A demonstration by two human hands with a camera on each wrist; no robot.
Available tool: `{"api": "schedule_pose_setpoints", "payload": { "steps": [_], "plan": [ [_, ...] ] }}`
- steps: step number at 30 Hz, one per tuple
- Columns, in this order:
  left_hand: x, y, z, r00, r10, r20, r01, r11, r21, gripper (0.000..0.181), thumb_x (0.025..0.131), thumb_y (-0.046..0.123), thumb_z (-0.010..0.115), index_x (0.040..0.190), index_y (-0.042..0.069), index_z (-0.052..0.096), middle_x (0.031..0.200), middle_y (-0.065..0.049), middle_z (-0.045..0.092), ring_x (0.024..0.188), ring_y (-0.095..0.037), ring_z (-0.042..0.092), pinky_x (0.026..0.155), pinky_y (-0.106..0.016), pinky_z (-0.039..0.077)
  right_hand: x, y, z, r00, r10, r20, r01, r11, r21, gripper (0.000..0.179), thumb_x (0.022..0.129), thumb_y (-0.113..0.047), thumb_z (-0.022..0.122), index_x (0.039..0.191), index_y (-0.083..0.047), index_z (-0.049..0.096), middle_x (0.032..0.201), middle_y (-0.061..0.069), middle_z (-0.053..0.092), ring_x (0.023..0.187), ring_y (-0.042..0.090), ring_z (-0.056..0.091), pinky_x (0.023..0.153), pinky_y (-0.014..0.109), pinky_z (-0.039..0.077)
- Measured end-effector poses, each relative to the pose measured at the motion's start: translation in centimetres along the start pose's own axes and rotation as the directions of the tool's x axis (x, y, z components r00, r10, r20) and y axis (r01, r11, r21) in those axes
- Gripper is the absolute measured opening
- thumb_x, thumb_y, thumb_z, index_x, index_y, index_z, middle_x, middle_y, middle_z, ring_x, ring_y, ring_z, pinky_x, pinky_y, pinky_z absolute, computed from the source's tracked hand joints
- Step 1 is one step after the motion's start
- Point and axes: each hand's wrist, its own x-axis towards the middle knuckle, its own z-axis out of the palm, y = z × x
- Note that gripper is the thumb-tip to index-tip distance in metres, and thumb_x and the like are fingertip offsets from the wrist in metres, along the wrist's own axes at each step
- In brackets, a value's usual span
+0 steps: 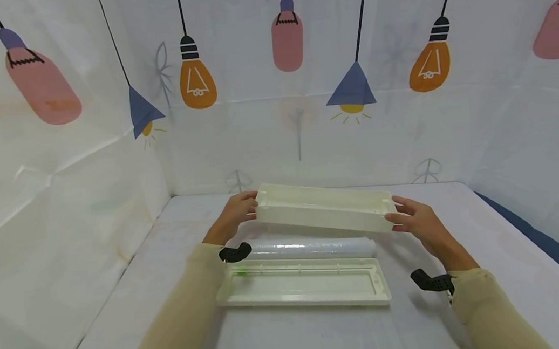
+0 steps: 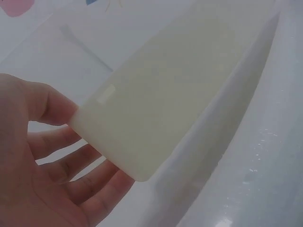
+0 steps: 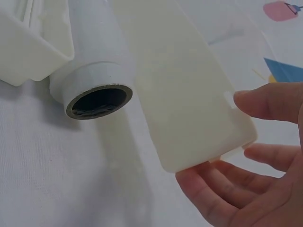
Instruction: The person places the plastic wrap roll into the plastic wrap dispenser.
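Observation:
A long, cream plastic box [image 1: 321, 217] with an open top is held by its two ends, tilted slightly down to the right. At its left end my left hand [image 1: 234, 216] grips it, thumb at a corner and fingers along the end wall [image 2: 113, 127]. The right hand [image 1: 421, 224] holds the opposite end, thumb and fingers on its edges. Nearer to me lies a roll of clear plastic film [image 1: 309, 248], its hollow core end [image 3: 99, 101] visible in the right wrist view. In front of the roll rests a shallow cream lid [image 1: 302, 291], inner side up.
A white cloth covers the table [image 1: 281, 339]. Behind and to the left hang white sheets [image 1: 257, 133] printed with lamps and bulbs. Black wrist mounts [image 1: 433, 281] sit on both forearms, the left one close to the roll's left end.

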Motion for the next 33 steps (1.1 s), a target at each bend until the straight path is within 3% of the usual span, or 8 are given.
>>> {"api": "schedule_pose_setpoints", "payload": {
  "steps": [7,12,19,33],
  "plan": [
    [-1.2,-0.4,-1.2,1.000,0.013,0.026,-0.013,1.000,0.002,0.047,0.098,0.009,0.052,0.144,0.002,0.052,0.135,-0.019,0.057,0.115,-0.034,0.059,0.101,-0.046,0.049,0.3,-0.1,0.5,0.999,-0.011,0.044,0.009,0.999,0.047,0.077,0.098,-0.018,0.067,0.157,0.004,0.022,0.151,0.034,0.035,0.121,0.035,0.055,0.088,0.033,0.057],
    [-2.2,-0.5,-2.2,0.999,0.015,0.035,-0.016,1.000,0.015,0.045,0.098,0.009,0.052,0.143,0.001,0.052,0.133,-0.018,0.058,0.115,-0.033,0.059,0.101,-0.047,0.049,0.6,0.1,1.1,0.998,-0.014,0.055,0.010,0.997,0.080,0.076,0.098,-0.018,0.067,0.157,0.004,0.023,0.149,0.034,0.037,0.122,0.039,0.055,0.089,0.032,0.056],
    [-2.7,-1.3,-3.1,0.999,0.006,0.046,-0.007,0.999,0.036,0.047,0.102,0.007,0.049,0.147,-0.003,0.044,0.141,-0.022,0.051,0.122,-0.036,0.055,0.104,-0.048,0.046,0.9,0.3,2.0,0.998,-0.021,0.056,0.015,0.993,0.113,0.073,0.098,-0.017,0.067,0.155,0.005,0.027,0.149,0.033,0.038,0.123,0.037,0.055,0.091,0.032,0.055],
    [-4.0,-3.0,-4.2,0.997,0.027,0.072,-0.032,0.997,0.070,0.049,0.103,0.010,0.052,0.149,-0.002,0.041,0.145,-0.019,0.049,0.128,-0.034,0.053,0.105,-0.048,0.046,1.2,-0.1,3.6,0.997,0.002,0.079,-0.010,0.996,0.092,0.071,0.099,-0.013,0.064,0.156,0.003,0.026,0.153,0.031,0.034,0.129,0.042,0.050,0.095,0.036,0.053]
  ]
}}
